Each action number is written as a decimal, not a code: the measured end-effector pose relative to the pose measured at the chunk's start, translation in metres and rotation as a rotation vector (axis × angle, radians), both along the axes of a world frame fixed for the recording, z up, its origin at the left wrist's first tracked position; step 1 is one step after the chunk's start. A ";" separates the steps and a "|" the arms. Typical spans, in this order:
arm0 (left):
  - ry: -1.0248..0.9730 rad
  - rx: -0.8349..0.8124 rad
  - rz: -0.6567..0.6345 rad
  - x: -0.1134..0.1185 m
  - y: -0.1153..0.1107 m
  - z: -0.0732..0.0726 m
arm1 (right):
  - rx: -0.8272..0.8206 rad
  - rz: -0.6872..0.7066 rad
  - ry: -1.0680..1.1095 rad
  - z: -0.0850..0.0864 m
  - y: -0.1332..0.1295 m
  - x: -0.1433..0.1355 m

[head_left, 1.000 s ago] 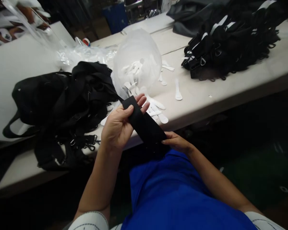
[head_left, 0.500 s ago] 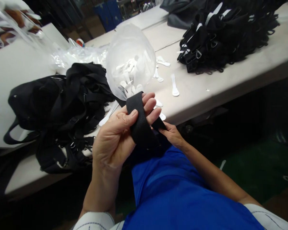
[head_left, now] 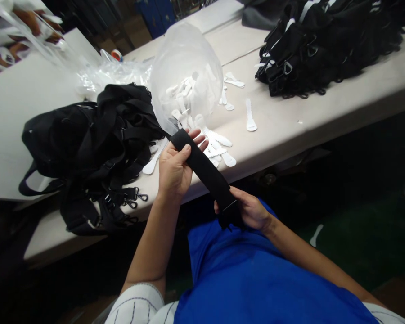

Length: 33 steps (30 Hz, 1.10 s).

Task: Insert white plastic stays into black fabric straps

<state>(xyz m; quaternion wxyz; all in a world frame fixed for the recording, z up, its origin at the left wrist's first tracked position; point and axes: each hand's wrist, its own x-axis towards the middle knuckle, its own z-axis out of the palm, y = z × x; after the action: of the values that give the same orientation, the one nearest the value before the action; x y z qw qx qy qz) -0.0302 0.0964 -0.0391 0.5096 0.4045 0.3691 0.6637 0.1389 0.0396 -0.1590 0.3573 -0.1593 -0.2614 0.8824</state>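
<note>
A wide black webbing strap [head_left: 205, 168] stretches between my two hands. My left hand [head_left: 177, 168] grips its upper end, thumb pressed on top and the other fingers behind. Lower down, my right hand [head_left: 249, 208] holds the strap beside a dark slide or buckle at the folded end; part of that end is hidden in shadow. Just beyond my left hand, white toothed plastic strips [head_left: 219, 144] lie on the table, spilling from the mouth of a translucent plastic bag [head_left: 189, 58].
On the left lies a heap of black bags and straps [head_left: 87, 139] with metal snap hooks [head_left: 140, 195]. Another pile of black straps [head_left: 324, 49] covers the far right of the white table [head_left: 290, 121]. Clear plastic wrapping [head_left: 114, 74] sits behind. One white strip [head_left: 316, 235] is on the green floor.
My left hand has moved away from me and the strap is now drawn out straighter. My right hand has shifted lower, bringing the strap's buckle end into view.
</note>
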 end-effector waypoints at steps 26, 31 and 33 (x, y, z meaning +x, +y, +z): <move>0.422 -0.013 -0.871 0.019 -0.075 -0.046 | 0.411 0.026 -0.136 0.069 -0.009 0.049; 0.558 -0.092 -0.339 0.045 -0.076 -0.089 | 0.258 -0.409 -0.182 0.061 0.003 0.035; 0.689 -0.038 -0.139 0.045 -0.072 -0.103 | 0.183 -0.525 -0.240 0.058 0.006 0.027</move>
<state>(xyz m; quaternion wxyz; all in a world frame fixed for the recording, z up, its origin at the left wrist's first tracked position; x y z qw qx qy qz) 0.0152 0.0243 -0.1425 0.4066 0.6191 0.5034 0.4450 0.1656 0.0456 -0.1005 0.5526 -0.2916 -0.3300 0.7076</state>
